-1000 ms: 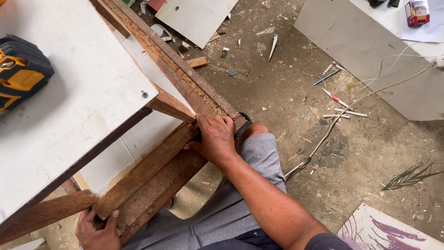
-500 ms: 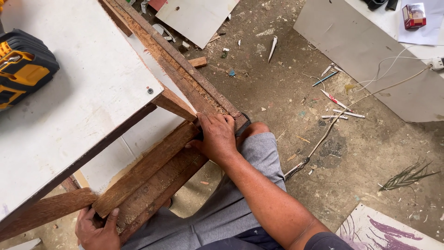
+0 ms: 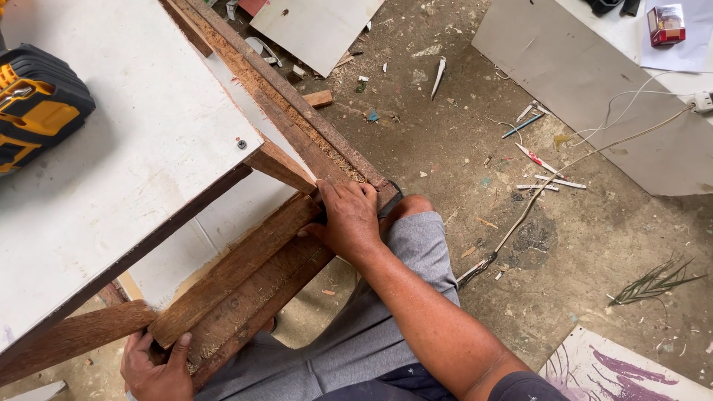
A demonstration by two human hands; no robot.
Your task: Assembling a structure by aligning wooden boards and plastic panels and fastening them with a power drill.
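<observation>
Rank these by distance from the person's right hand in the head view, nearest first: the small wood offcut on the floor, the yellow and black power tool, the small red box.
Measured from the right hand:
1. Small wood offcut, on the floor just above the hand, beyond the frame.
2. Yellow and black power tool, far left on the white board.
3. Small red box, top right corner.

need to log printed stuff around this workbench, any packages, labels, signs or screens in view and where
Small red and white rectangular box: top right, on a white sheet over the grey board.
White panel with purple painted strokes: bottom right, flat on the dirt floor.
No screens or signs show; the yellow and black power tool at the left edge has markings too small to tell.
</observation>
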